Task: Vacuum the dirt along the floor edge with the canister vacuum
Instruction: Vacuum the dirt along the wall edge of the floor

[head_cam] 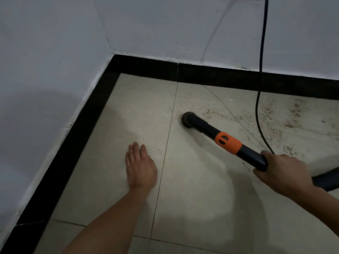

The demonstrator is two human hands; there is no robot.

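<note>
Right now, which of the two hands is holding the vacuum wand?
The right hand grips the black vacuum wand behind its orange collar; the left hand is open and flat over the floor tile, holding nothing.

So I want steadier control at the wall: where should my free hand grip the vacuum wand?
Probably the black tube between nozzle and orange collar, left hand coming from above on its near side: it slopes floorward from the right hand, round, bare and clear of the collar's slots.
</note>
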